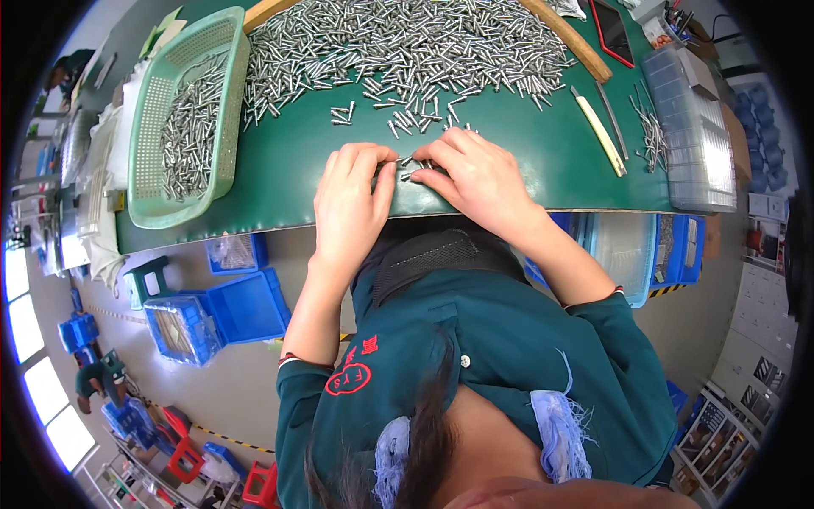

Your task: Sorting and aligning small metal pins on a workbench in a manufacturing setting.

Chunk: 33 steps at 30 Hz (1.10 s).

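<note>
Both my hands are low over the table's near edge, fingertips almost meeting. My left hand is curled, its thumb and forefinger pinched at the end of a small metal pin. My right hand bends around a few similar pins, thumb below and fingers above; the fingers partly hide them. Just beyond my fingertips lie several loose silvery pins, each with a thicker end and a thin shank. A big heap of the same pins spreads over the far part of the green table.
At left stands a pale green mesh basket partly filled with pins. Wooden strips border the heap. At right are a yellow-handled tool, thin metal rods, a clear plastic drawer box and a red-edged tablet. Blue bins sit below.
</note>
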Each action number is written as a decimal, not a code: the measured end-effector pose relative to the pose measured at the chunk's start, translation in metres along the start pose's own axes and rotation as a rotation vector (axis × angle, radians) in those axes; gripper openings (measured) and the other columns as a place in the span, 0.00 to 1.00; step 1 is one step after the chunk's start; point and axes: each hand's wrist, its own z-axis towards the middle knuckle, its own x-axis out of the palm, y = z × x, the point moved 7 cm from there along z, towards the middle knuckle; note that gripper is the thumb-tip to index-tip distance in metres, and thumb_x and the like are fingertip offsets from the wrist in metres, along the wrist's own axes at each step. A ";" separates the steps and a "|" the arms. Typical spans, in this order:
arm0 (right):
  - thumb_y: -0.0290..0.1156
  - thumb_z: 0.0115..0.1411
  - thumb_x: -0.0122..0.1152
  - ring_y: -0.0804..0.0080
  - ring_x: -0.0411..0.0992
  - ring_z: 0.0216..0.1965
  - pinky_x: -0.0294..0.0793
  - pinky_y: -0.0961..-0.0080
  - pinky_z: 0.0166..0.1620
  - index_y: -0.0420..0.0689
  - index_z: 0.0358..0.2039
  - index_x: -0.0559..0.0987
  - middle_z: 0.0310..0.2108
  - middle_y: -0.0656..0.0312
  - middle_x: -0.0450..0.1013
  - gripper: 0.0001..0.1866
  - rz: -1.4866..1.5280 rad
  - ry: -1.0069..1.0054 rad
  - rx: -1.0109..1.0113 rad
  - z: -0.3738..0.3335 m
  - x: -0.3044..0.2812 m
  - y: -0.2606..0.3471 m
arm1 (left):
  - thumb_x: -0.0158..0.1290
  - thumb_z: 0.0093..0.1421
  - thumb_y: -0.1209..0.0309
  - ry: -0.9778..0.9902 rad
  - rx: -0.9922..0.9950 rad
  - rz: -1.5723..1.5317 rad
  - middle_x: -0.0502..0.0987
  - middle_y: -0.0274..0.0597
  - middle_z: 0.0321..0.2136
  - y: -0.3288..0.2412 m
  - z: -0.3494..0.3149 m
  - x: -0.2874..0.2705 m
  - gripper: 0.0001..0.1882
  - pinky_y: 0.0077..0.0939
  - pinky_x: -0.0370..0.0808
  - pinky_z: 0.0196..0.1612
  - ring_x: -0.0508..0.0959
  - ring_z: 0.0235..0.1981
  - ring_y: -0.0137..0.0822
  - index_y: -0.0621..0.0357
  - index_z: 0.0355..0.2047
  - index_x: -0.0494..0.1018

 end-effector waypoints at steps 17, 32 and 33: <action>0.37 0.48 0.64 0.69 0.69 0.31 0.70 0.71 0.32 0.49 0.30 0.75 0.27 0.67 0.66 0.11 0.035 -0.006 -0.024 0.000 0.006 0.002 | 0.54 0.52 0.71 0.111 -0.097 0.206 0.71 0.37 0.24 -0.004 -0.003 -0.001 0.04 0.30 0.70 0.31 0.74 0.28 0.37 0.57 0.27 0.71; 0.37 0.48 0.65 0.67 0.70 0.35 0.72 0.71 0.35 0.47 0.35 0.76 0.33 0.64 0.67 0.14 0.122 0.080 0.000 0.008 0.009 0.013 | 0.50 0.59 0.74 0.080 -0.210 -0.147 0.77 0.41 0.28 0.010 -0.012 -0.009 0.07 0.23 0.72 0.32 0.75 0.27 0.29 0.63 0.36 0.73; 0.38 0.49 0.64 0.68 0.70 0.34 0.72 0.71 0.34 0.47 0.35 0.76 0.33 0.65 0.67 0.13 0.094 0.074 -0.014 0.009 0.009 0.014 | 0.49 0.60 0.73 0.084 -0.307 -0.267 0.78 0.40 0.30 0.015 -0.018 -0.009 0.08 0.21 0.72 0.33 0.75 0.28 0.27 0.63 0.38 0.73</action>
